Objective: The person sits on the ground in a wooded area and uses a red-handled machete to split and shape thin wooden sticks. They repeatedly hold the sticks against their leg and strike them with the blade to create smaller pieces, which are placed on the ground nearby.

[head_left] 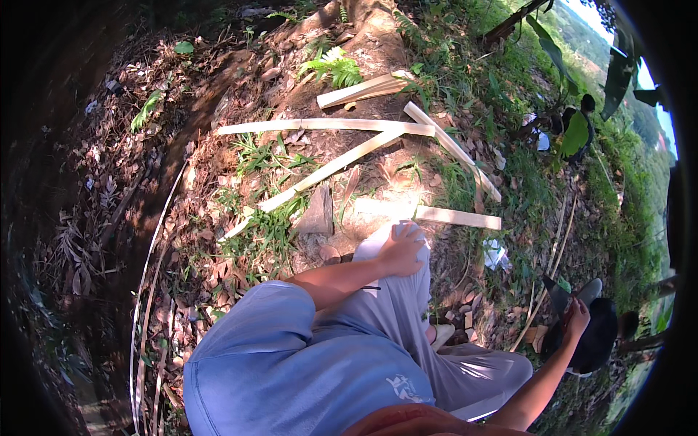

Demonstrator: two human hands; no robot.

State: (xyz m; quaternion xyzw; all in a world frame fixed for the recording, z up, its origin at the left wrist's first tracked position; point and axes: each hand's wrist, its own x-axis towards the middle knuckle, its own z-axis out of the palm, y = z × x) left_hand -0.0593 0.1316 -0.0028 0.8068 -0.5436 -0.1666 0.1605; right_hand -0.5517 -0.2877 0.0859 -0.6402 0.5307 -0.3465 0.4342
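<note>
Blue shirt cloth (pixel 269 363) fills the lower middle of the view, nearest the camera, with grey trousers (pixel 407 291) running forward from it. On the raised knee the left hand (pixel 401 251) lies flat, fingers closed together over the cloth and gripping nothing else. Out to the side, the right hand (pixel 576 316) curls around a dark, black-and-grey object (pixel 592 330); what that object is cannot be told, and it hangs low beside the thigh, close to the picture's rim.

Ahead of the knee a short pale wooden strip (pixel 458 216) lies on the ground, just beyond the left hand. Farther out, longer split strips (pixel 327 125) cross one another in a loose heap, one slanting strip (pixel 313 178) reaching back toward the knee. Between them the ground (pixel 218 240) is bare earth, dry leaves and tufts of grass, sloping and uneven, with room to step on either side of the strips. Thin pale canes (pixel 142 305) curve along the far left edge. Green bushes (pixel 574 134) close off the right side.
</note>
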